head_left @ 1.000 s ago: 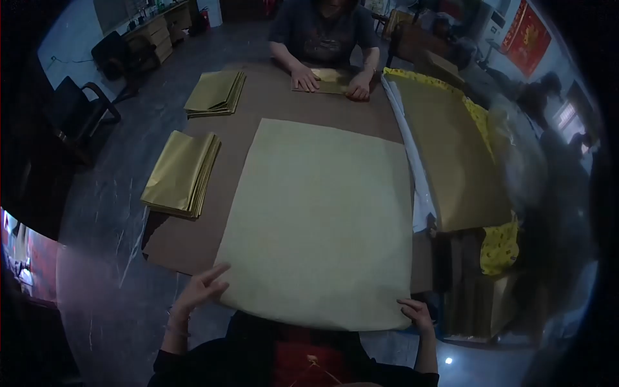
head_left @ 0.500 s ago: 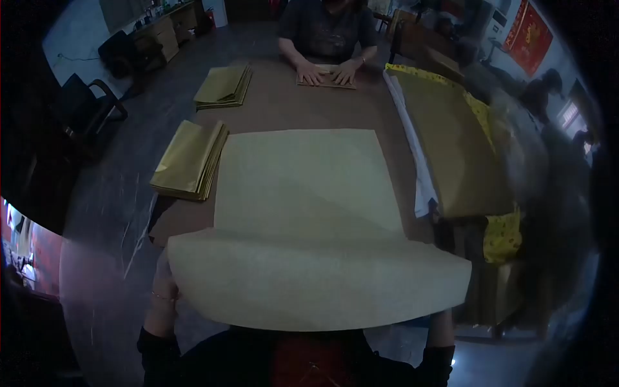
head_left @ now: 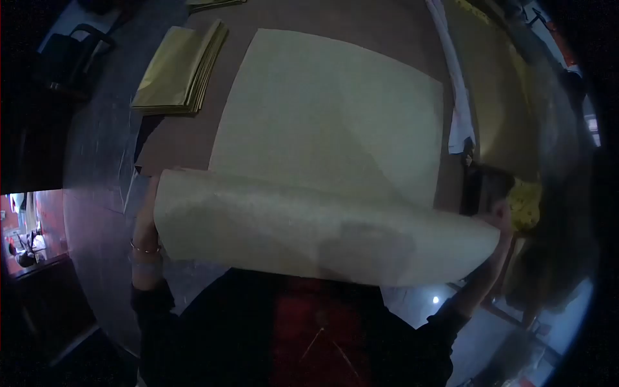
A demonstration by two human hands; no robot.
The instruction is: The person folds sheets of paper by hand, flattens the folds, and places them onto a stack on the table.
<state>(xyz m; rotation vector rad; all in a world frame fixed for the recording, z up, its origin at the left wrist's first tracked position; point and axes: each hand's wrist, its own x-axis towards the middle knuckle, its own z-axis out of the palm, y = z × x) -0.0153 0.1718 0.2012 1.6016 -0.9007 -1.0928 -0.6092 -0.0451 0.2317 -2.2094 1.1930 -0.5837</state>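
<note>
Left hand (head_left: 153, 186) and right hand (head_left: 501, 218) at one sheet's (head_left: 329, 122) two raised corners, finger closure indiscernible; two gold stacks (head_left: 171, 68), bench's (head_left: 184, 142) left edge.

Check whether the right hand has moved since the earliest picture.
Yes: the right hand has moved rightward, closing on the yellow cloth, and now appears right beside it.
</note>
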